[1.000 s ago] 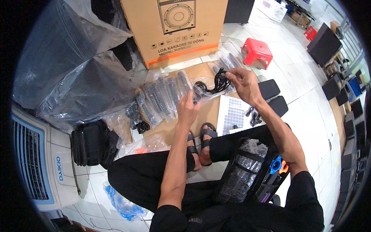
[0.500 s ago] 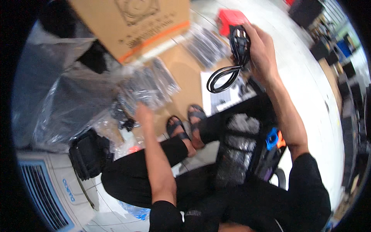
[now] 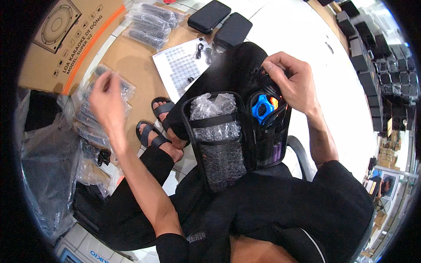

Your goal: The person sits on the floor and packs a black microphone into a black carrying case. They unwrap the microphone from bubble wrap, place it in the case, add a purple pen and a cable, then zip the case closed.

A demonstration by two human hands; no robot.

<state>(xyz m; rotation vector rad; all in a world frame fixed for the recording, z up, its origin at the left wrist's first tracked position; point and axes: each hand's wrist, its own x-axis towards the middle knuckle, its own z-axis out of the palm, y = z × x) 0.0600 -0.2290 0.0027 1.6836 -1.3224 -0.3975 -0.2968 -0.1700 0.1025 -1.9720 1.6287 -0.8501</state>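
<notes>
Across my lap lies an open black zip case. Its left half holds a bubble-wrapped bundle under elastic straps. In the right half sit a blue ring-shaped piece, something orange and purple cylinders behind mesh. My right hand is closed at the top of that half, fingers pinched on a dark coil that looks like the black power cable; the hand partly hides it. Away to the left, my left hand is over bubble-wrapped packets, its fingers smeared by motion.
A large cardboard carton stands at the far left, beside grey plastic sheeting. More wrapped packets, a printed sheet and two closed black cases lie ahead. Stacked dark boxes line the far right.
My right hand has come down and nearer with the black cable, to the open case. My left hand has lifted off the wrapped packets it was reaching to. The view has shifted right.
</notes>
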